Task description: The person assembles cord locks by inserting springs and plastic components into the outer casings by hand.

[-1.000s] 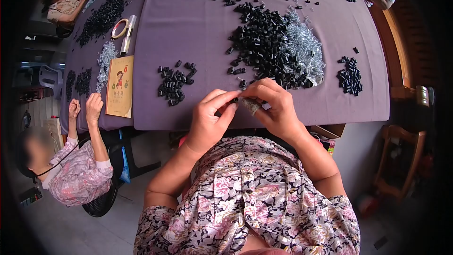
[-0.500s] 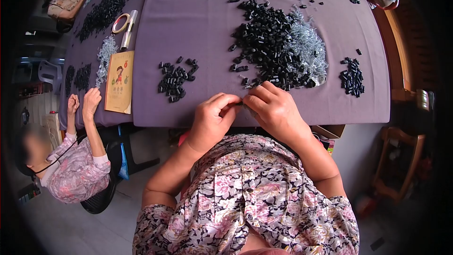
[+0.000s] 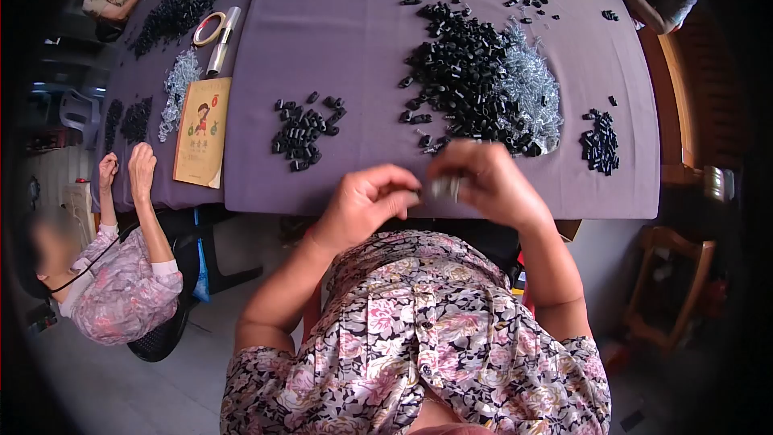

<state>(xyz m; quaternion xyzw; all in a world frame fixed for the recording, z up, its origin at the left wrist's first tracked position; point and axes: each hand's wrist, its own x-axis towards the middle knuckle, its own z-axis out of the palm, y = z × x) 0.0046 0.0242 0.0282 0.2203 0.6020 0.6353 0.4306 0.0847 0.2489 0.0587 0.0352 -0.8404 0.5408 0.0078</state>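
Observation:
My left hand is over the table's front edge, its thumb and fingers pinched around something too small to make out. Just to its right, my right hand is smeared by motion; its curled fingers hold a small blurred greyish piece. A narrow gap separates the fingertips of both hands. Beyond my right hand lies a large heap of small black cylindrical parts, touching a heap of thin, shiny, clear or silvery pieces. A smaller group of black parts sits ahead of my left hand, and narrow dark pieces lie at the right.
A purple cloth covers the table. At left are a yellow booklet, a tape roll and a clear roll. A seated co-worker works at the left; other people's arms reach in at the far corners. A wooden chair stands at right.
My hands have moved apart from touching at the fingertips. My right hand has shifted slightly right and is now blurred. The view has moved a little.

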